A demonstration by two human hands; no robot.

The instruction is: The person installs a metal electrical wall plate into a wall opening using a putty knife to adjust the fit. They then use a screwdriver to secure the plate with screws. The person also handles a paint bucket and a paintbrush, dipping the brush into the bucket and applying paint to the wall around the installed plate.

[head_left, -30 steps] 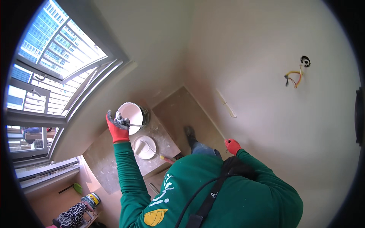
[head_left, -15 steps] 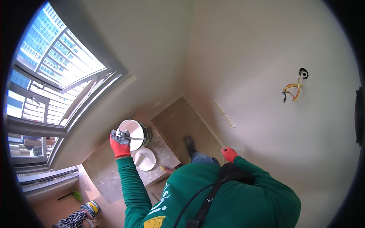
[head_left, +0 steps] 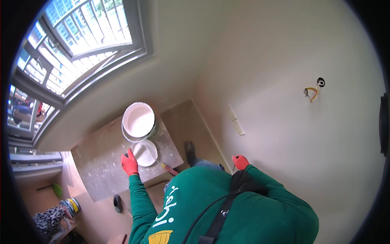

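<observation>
A bucket [head_left: 154, 131] of whitish paint [head_left: 139, 119] stands on the dusty board platform, its wire handle lowered round the near side. Against its front lies a round white lid [head_left: 149, 161]. On the lid rests a thin-shafted tool with a red and yellow handle [head_left: 169, 169], perhaps a small paint roller. Beside the lid's left edge is my left hand [head_left: 130, 164], in a red glove, fingers apart and holding nothing that I can see. My right hand [head_left: 241, 163], also red-gloved, is closed near the right wall; a small dark bit shows at its fingers, too little to name.
The platform [head_left: 95, 171] has its edge close to my body. A barred window [head_left: 93, 28] opens at the left. Wires [head_left: 312, 94] hang from the right wall. On the floor lie a dark shoe [head_left: 118, 203] and a green-ended tool [head_left: 57, 190].
My left hand has let go of the bucket's handle, which has dropped toward me, and has come down beside the lid. My right hand stays closed at the wall. The view has shifted.
</observation>
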